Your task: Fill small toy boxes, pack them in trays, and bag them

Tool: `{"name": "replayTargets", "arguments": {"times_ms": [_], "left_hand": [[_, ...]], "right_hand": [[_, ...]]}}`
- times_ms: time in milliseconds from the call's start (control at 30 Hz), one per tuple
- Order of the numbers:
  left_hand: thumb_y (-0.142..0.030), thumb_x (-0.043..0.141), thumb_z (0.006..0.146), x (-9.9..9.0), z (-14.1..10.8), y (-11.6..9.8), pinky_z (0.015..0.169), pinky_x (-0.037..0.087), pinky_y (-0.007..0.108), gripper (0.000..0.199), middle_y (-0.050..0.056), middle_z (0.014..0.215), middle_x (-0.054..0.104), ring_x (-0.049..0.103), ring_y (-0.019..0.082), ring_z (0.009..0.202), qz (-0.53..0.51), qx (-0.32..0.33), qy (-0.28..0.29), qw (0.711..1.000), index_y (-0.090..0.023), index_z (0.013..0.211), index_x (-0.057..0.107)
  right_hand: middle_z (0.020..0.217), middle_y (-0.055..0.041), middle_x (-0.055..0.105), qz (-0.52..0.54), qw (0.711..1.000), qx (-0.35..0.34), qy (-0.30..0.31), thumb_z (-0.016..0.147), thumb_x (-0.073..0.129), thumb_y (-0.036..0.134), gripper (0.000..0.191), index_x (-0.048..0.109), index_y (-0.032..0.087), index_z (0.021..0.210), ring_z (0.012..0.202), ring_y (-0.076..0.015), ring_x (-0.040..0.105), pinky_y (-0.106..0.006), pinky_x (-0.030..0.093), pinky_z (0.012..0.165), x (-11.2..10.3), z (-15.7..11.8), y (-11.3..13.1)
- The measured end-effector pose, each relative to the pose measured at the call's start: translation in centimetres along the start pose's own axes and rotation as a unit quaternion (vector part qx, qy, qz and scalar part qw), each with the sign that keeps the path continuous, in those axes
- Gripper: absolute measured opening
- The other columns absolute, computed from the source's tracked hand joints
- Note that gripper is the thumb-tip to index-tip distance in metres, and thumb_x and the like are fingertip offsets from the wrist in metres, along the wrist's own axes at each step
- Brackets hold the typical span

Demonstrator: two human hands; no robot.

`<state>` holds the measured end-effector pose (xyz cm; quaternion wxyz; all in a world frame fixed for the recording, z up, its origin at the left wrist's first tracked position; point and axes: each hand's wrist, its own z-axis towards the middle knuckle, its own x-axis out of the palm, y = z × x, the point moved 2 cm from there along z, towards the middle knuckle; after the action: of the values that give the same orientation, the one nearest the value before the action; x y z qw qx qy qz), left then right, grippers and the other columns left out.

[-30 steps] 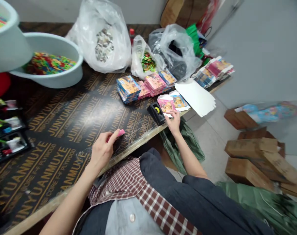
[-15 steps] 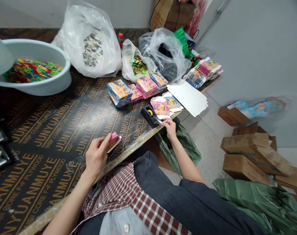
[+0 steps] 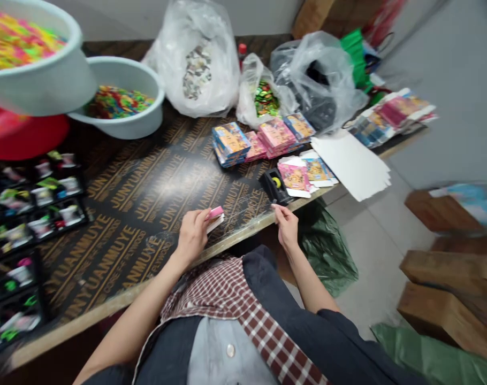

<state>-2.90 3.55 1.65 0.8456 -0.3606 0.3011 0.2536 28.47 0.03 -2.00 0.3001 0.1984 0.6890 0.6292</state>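
My left hand [image 3: 193,233] is closed on a small pink printed box [image 3: 216,213], holding it by one end just above the table near its front edge. One white side of the box faces my right hand. My right hand [image 3: 286,224] pinches a tiny piece of tape [image 3: 274,205] between thumb and fingers at the table edge; the tape is barely visible. Just beyond it stands a black tape dispenser [image 3: 274,187] with a yellow-cored roll. Flat pink cartons [image 3: 294,176] and blue cartons [image 3: 317,168] lie beside the dispenser.
Stacked blue boxes [image 3: 231,143] and pink boxes [image 3: 276,137] stand farther back, before open plastic bags [image 3: 211,32]. White card sheets [image 3: 348,160] overhang the right edge. Tubs [image 3: 145,125] and black trays [image 3: 62,214] of small toys are at left. Cardboard boxes [image 3: 440,310] sit on the floor.
My right hand has drawn back from the tape dispenser toward me. My left hand still holds the pink box, now turned more edge-on. The view has swung left, showing more trays and tubs.
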Motion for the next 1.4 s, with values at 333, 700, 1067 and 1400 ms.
{"name": "replayTargets", "arguments": {"times_ms": [333, 700, 1067, 1400], "left_hand": [[-0.008, 0.043, 0.095, -0.5, -0.6, 0.1, 0.08, 0.051, 0.033, 0.037, 0.005, 0.103, 0.062, 0.06, 0.016, 0.09, -0.049, 0.049, -0.029, 0.997, -0.024, 0.127, 0.038], [-0.026, 0.051, 0.095, 0.2, -0.1, 0.0, 0.076, 0.049, 0.034, 0.017, 0.007, 0.091, 0.065, 0.059, 0.018, 0.082, -0.024, -0.036, -0.008, 0.999, -0.02, 0.097, 0.067], [-0.013, 0.047, 0.092, -4.8, -2.5, 0.2, 0.099, 0.045, 0.041, 0.035, 0.008, 0.1, 0.069, 0.061, 0.019, 0.099, 0.013, -0.035, 0.13, 0.991, -0.023, 0.119, 0.067], [-0.003, 0.059, 0.074, -14.1, -12.8, 5.5, 0.11, 0.036, 0.065, 0.041, 0.015, 0.14, 0.056, 0.045, 0.035, 0.137, 0.128, -0.253, 0.146, 0.948, -0.023, 0.108, 0.07]], "right_hand": [[0.042, 0.0116, 0.032, 0.226, 0.819, 0.225, 0.477, 0.072, 0.077, 0.051, 0.043, 0.076, 0.016, 0.097, 0.04, -0.0049, 0.017, -0.026, 0.01, 0.046, 11.9, -10.4, 6.9], [0.037, 0.0099, 0.031, 0.145, 0.853, 0.191, 0.463, 0.072, 0.07, 0.069, 0.049, 0.071, 0.019, 0.073, 0.037, -0.0069, 0.019, -0.025, 0.015, 0.043, 13.0, -9.2, 5.4], [0.079, -0.0056, 0.067, -0.007, 0.929, -0.18, 0.323, 0.09, 0.047, 0.068, 0.054, 0.072, 0.02, 0.088, 0.07, -0.0186, 0.06, -0.031, 0.048, 0.062, 19.6, -3.2, 6.6], [0.158, -0.0205, 0.037, -0.214, 0.634, -0.436, 0.601, 0.074, 0.076, 0.059, 0.092, 0.042, 0.02, 0.15, 0.147, -0.04, 0.03, -0.059, 0.032, 0.112, 44.1, -16.8, 6.3]]}}
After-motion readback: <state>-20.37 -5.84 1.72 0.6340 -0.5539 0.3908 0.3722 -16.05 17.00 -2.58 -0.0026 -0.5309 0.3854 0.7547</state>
